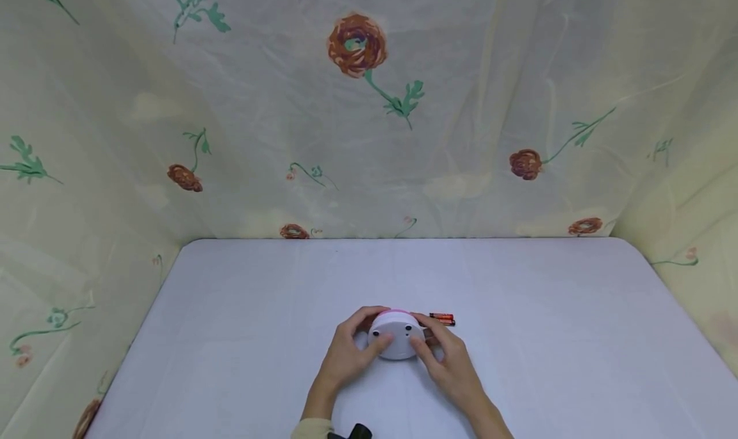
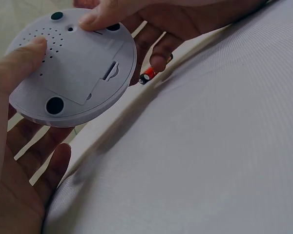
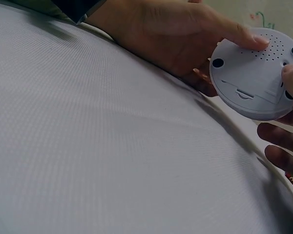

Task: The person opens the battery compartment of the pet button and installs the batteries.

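Both hands are on it now: the left hand (image 1: 348, 349) grips one side of the round white device (image 1: 398, 344), thumb pressed over its back, and the right hand (image 1: 452, 362) holds the other, fingers curled behind the edge. It's tilted, back toward the person, pink showing along the far rim; whether the lower edge meets the counter (image 1: 242, 336), you can't tell.

Position? Around the middle of the width, well apart from both slanting side edges, the far edge running along the flowered curtain (image 1: 461, 118). White surface stretches wide to left and right. Tightest spot: two red-and-black batteries (image 1: 442, 319), just beside the right fingers.

Onto the back: speaker holes, dark round feet, a battery cover (image 2: 78, 78) sitting in place. And lettering! It's on a battery in the right wrist view, cut off and too partial to read.
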### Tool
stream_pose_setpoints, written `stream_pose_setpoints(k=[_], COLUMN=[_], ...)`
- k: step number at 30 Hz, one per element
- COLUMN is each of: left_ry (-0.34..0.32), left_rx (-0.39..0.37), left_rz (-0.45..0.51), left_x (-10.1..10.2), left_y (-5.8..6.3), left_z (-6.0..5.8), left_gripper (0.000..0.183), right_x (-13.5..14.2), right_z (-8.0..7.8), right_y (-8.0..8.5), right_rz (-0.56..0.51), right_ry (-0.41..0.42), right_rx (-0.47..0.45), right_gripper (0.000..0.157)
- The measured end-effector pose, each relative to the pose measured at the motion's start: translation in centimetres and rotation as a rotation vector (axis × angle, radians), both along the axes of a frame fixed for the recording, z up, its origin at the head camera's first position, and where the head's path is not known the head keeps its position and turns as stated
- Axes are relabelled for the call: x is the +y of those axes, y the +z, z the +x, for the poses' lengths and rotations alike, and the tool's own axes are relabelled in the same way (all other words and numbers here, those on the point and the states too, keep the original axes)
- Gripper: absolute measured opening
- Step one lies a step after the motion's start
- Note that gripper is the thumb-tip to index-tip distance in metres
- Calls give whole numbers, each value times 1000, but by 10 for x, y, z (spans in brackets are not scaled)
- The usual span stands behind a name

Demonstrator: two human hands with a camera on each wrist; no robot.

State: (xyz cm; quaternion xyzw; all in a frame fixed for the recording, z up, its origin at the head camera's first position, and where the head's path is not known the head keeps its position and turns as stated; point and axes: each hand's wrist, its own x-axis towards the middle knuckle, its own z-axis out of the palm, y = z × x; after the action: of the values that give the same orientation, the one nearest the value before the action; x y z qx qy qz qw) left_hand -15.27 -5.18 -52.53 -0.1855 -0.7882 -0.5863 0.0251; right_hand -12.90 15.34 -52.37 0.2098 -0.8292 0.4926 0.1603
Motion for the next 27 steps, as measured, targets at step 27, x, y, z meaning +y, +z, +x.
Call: stream_pose_setpoints(k=[27], left_ry=[109], left_rx=[-73], left_rz=[-98], left_x=[4], left_y=[-2], left_z=[-2], left_gripper=[39], right_x=[-2], right_z=[0], right_y=[-1], right_rz=[56], right_ry=[123], right_rx=[-94], right_gripper=[78])
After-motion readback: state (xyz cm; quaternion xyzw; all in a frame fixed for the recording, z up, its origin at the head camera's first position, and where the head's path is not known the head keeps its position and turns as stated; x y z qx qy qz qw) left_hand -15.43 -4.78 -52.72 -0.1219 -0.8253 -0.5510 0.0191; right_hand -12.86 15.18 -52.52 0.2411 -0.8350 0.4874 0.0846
